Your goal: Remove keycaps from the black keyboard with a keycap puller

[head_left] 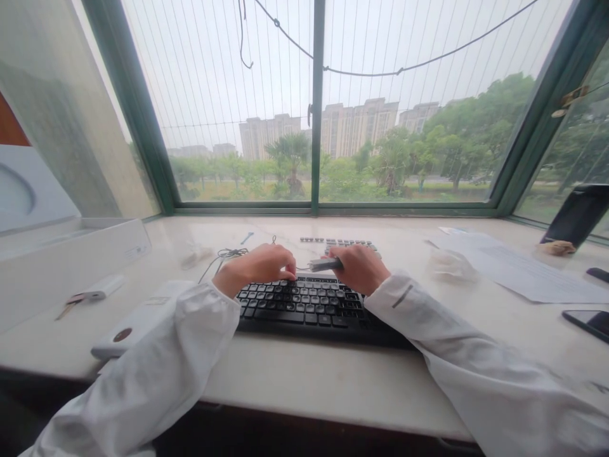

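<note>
A black keyboard (pixel 304 319) lies on the pale sill in front of me. Several positions at its top and right show no keycaps. My left hand (pixel 261 265) rests at its upper left edge, fingers curled and fingertips pressed together by the top row; what they hold, if anything, is hidden. Just above the keyboard's upper right, my right hand (pixel 358 266) is wrapped round a small dark-handled tool (pixel 325 264) like a brush, its flat grey end pointing left. Loose keycaps (pixel 351 243) stand in rows behind my right hand, partly covered by it.
A coiled cable (pixel 229 253) lies left of the keyboard. Further left are a white box-shaped device (pixel 143 314), keys (pixel 71 303) and a large white box (pixel 71 260). On the right lie a plastic bag (pixel 451 265), papers (pixel 518 265) and a phone (pixel 592 322). The window frame (pixel 333 208) bounds the back.
</note>
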Available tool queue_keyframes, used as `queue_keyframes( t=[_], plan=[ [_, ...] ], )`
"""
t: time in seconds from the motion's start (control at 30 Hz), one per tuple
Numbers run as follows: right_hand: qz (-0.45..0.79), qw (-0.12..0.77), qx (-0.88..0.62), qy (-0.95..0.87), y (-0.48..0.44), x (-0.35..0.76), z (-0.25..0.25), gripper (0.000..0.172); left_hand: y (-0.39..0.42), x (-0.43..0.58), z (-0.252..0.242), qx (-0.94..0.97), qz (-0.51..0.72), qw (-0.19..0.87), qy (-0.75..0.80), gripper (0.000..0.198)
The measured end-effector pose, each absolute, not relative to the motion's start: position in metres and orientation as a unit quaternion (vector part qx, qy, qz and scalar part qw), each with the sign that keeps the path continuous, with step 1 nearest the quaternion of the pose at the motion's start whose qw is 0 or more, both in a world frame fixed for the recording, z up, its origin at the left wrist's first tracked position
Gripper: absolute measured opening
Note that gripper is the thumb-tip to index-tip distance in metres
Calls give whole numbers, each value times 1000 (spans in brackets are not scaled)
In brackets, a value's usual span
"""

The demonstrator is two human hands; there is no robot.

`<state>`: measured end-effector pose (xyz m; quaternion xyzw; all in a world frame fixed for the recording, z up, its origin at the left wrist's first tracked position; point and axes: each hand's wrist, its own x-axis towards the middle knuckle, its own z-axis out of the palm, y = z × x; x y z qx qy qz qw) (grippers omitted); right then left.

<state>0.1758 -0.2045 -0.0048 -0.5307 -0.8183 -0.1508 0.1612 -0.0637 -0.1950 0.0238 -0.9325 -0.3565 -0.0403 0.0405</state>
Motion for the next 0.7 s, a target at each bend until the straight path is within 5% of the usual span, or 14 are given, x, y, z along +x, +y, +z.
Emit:
queue_keyframes(
  t=[0.4, 0.57, 0.7],
  plan=[
    [-120, 223, -503, -827, -206, 172, -5, 42, -200, -64, 22, -931, -23, 81, -355, 21],
    [-41, 368, -478, -797, -203, 174, -5, 36, -197, -67, 20, -933, -33, 80, -350, 22],
    [162, 549, -496, -653, -201, 169, 0, 46, -193, -69, 17, -937, -46, 64, -340, 23]
  ],
)
